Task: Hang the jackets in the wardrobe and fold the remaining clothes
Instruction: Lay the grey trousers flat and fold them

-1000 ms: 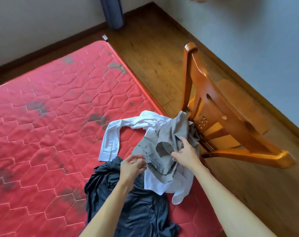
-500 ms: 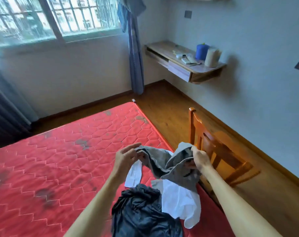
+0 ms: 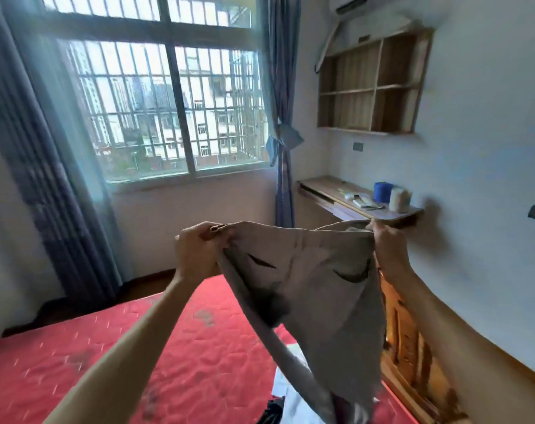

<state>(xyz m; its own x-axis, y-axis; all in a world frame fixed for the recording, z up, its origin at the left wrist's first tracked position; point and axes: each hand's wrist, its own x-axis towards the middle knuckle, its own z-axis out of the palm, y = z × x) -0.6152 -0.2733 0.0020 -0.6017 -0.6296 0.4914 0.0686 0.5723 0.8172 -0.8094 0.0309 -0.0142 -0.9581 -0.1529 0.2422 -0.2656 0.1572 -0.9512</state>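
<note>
While both hands hold the grey garment [image 3: 315, 289] up by its top edge, folding is just starting.
Left hand [image 3: 199, 252] and right hand [image 3: 388, 252] each pinch a corner; the cloth hangs above the red mattress [image 3: 168, 356], beside the wooden chair [image 3: 413, 347]. Next, probably, it needs laying flat on the mattress.

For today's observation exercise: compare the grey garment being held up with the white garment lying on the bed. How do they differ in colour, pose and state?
The grey garment is held in the air by the left hand and right hand, while the white garment lies on the red mattress. The grey garment is spread out along its top edge; the white garment is crumpled. The grey garment shows nearly whole; the white garment is mostly hidden behind it. Both are light fabric clothes, not yet folded.
</note>
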